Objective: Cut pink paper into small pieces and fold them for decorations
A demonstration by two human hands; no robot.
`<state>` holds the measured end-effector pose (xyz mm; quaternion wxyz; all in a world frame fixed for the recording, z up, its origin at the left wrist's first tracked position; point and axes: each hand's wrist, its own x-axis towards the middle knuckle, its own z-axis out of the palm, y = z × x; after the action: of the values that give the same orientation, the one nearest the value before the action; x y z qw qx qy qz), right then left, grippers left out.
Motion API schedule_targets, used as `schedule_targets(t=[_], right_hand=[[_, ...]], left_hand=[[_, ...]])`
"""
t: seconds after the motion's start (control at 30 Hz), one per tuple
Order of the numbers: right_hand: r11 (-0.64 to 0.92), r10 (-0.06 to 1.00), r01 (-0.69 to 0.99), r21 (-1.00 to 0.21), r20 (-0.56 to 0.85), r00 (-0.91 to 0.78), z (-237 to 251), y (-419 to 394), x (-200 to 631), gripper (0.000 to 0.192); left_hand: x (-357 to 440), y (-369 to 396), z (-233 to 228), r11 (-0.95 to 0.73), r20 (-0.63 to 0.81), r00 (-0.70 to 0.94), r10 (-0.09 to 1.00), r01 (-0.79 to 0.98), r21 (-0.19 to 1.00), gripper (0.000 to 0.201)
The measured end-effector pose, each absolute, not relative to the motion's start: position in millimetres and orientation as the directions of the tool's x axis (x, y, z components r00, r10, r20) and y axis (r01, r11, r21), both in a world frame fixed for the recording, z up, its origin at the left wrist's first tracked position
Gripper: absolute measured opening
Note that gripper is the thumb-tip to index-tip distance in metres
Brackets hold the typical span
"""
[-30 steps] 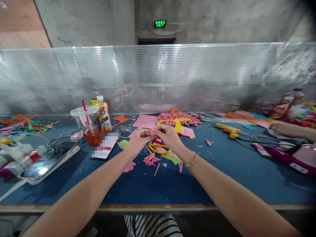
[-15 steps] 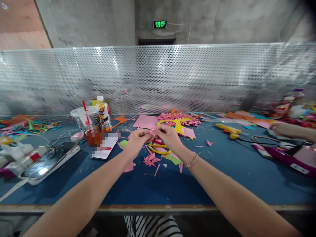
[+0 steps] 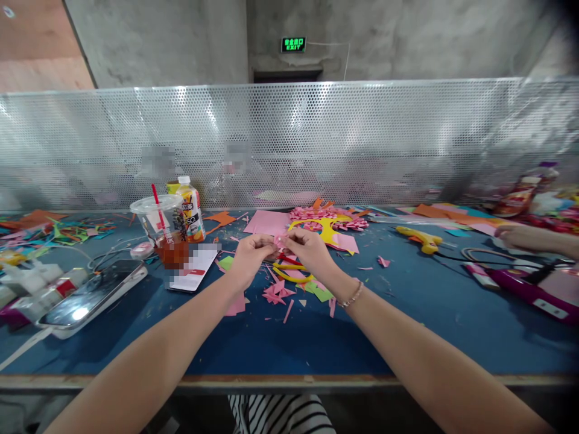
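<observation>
So both hands are up over the middle of the table, fingertips nearly meeting, working on one little piece of pink paper. The left hand has it pinched between thumb and fingers, and the right hand has the other side in the same kind of pinch — grip's narrow on both. Too small to make out the exact folds, and the fingers cover part of it anyway. There's a bracelet on the right wrist.

Just below the hands there's a yellow loop with something red beside it, then a pink spiky paper clump and some green paper among loose scraps. Past the hands you've got a flat pink sheet, a yellow sheet with holes cut in it, and a heap of pink paper bits.

Over on the left: a clear cup with a reddish drink and a red straw, a bottle right behind it, and a phone nearer the edge. On the right lies a yellow glue gun — and beyond it, someone else's hand on the far right.
</observation>
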<state>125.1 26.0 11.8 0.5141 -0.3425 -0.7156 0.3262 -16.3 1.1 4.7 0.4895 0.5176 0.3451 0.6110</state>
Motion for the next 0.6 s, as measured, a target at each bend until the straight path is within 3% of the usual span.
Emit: schedule_targets(t=[0.3, 0.5, 0.6], right_hand=[[0.564, 0.815, 0.146, -0.813, 0.52, -0.254, 13.0, 24.6, 126.3, 0.021], [0.446, 0.86, -0.064, -0.893, 0.447, -0.247, 14.9, 20.9, 123.7, 0.018], [0.401, 0.885, -0.072, -0.913, 0.407, -0.228, 14.5, 22.3, 123.3, 0.015]], left_hand=[[-17.4, 2.1, 1.5, -0.296, 0.311, 0.029, 0.95, -0.224, 0.928, 0.022], [-18.0, 2.3, 2.9, -0.234, 0.245, -0.011, 0.97, -0.338, 0.912, 0.023], [-18.0, 1.3, 4.9, -0.195, 0.207, -0.004, 0.978, -0.363, 0.911, 0.023]])
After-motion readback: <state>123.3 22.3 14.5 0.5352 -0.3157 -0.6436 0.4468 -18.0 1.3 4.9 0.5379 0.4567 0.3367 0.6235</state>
